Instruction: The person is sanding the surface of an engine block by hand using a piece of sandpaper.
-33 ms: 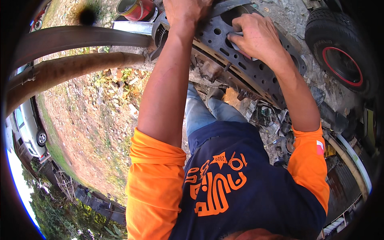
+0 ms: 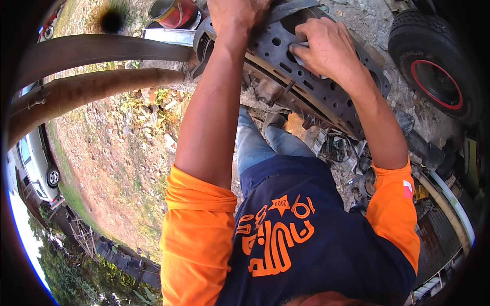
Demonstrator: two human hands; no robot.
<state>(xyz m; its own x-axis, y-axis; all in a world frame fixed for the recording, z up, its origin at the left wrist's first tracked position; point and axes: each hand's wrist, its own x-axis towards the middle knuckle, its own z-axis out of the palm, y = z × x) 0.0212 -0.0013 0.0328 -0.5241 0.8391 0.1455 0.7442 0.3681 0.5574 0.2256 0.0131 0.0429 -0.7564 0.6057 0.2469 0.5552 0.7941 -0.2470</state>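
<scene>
A dark grey engine block (image 2: 278,42), its flat top face full of round and oblong holes, lies slanted before me. My right hand (image 2: 326,48) is closed over this face, thumb and fingers bent around a small grey piece (image 2: 309,64) that presses against the metal. Most of that piece is hidden under the palm, so its kind does not show. My left hand (image 2: 237,15) is at the block's far left end, by the upper edge of the view. Its fingers are cut off or hidden there.
A red bucket (image 2: 176,13) stands beyond the block's left end. Two thick poles (image 2: 102,87) jut in from the left. At the right lies a tyre with a red-ringed wheel (image 2: 436,81). Loose metal parts (image 2: 339,145) litter the ground below the block; a white vehicle (image 2: 37,163) is far left.
My right hand has shifted very slightly on the block's face with the grey piece. My left hand stays where it was.
</scene>
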